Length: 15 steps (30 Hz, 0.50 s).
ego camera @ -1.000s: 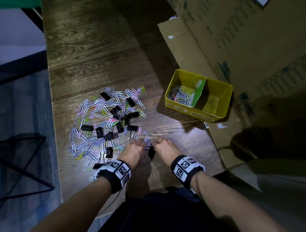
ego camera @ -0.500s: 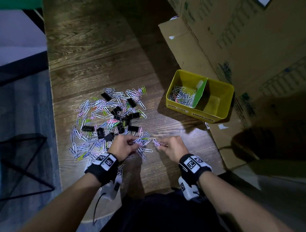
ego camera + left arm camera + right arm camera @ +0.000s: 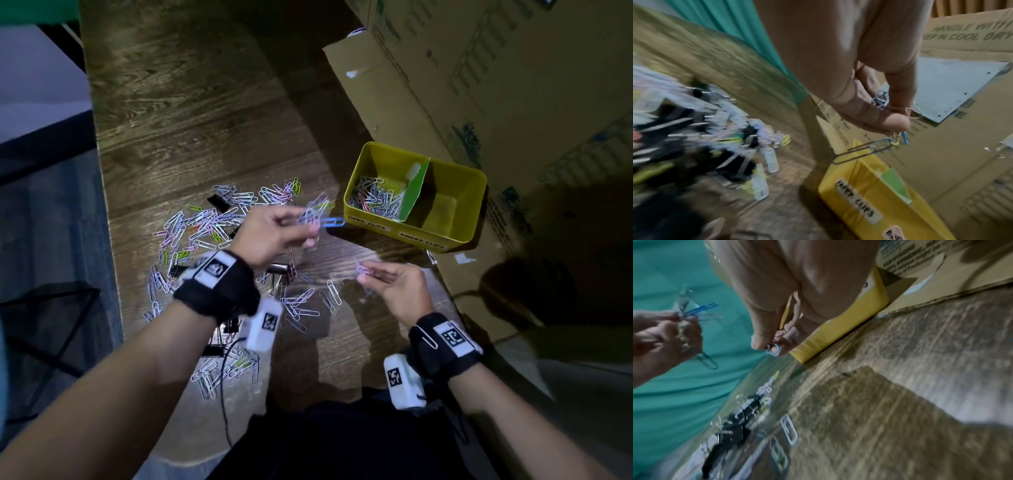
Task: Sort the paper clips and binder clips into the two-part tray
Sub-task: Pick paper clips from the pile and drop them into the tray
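Observation:
A yellow two-part tray (image 3: 476, 192) with a green divider stands at the right of the wooden table (image 3: 205, 102). Its left part holds a heap of paper clips (image 3: 376, 202); its right part shows only bare bottom. My left hand (image 3: 294, 222) is raised just left of the tray and pinches a bunch of paper clips (image 3: 318, 216), seen again in the left wrist view as paper clips (image 3: 881, 142) hanging over the tray (image 3: 869, 194). My right hand (image 3: 370, 274), lower and nearer to me, pinches a few paper clips (image 3: 773, 350). Loose paper clips and black binder clips (image 3: 212, 219) lie spread on the table.
Large cardboard boxes (image 3: 479, 68) stand behind and right of the tray, with a flap lying flat under it. The table's left edge drops to a grey floor with a black wire frame (image 3: 51, 325). A paper clip is hooked on my right wristband (image 3: 426, 337).
Both hands have lifted off the table with paper clips. The left hand has risen and moved right toward the tray; the right hand has lifted slightly, still near the table's front.

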Available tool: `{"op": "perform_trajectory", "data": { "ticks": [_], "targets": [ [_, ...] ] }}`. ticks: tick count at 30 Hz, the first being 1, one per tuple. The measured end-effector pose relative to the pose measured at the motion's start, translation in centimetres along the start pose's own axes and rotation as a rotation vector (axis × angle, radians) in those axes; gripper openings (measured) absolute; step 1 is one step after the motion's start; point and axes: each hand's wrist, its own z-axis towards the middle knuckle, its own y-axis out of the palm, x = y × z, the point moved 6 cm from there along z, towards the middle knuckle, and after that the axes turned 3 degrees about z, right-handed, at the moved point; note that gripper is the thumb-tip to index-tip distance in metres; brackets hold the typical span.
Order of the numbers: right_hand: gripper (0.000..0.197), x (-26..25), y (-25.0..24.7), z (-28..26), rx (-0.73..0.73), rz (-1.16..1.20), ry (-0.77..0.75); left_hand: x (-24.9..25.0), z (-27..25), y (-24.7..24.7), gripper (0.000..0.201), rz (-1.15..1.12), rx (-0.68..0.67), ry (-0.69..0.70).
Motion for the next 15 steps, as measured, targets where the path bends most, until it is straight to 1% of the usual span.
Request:
{"op": "perform_trajectory", "data": {
  "ticks": [2, 4, 6, 8, 9, 12, 13, 15],
  "targets": [
    [0.035, -1.4, -0.6, 0.1, 0.038, 0.051, -0.036, 2.3, 2.0, 1.9, 0.026, 0.0, 0.0, 0.054],
    [0.034, -3.2, -1.2, 0.4, 0.072, 0.078, -0.071, 3.9, 4.3, 3.9, 0.024, 0.029, 0.017, 0.089],
    [0.032, -5.1, -1.9, 0.7, 0.123, 0.081, -0.124, 4.5, 6.3, 5.9, 0.016, 0.106, 0.017, 0.104],
    [0.034, -7.5, -2.4, 1.0, 0.174, 0.068, -0.205, 4.1, 8.1, 7.5, 0.012, 0.234, 0.019, 0.094],
    [0.036, -8.7, -2.7, 1.4, 0.194, 0.066, -0.239, 3.8, 8.8, 8.1, 0.014, 0.328, 0.008, 0.088],
    [0.036, -11.2, -3.3, 3.2, 0.225, 0.057, -0.275, 3.3, 9.5, 9.5, 0.041, 0.736, -0.094, 0.112],
    [0.034, -11.7, -3.5, 4.1, 0.233, 0.022, -0.27, 3.4, 9.4, 9.5, 0.044, 0.805, -0.114, 0.131],
    [0.032, -12.3, -3.8, 6.0, 0.258, -0.09, -0.251, 3.7, 8.9, 9.1, 0.042, 0.81, -0.104, 0.161]
  ]
}}
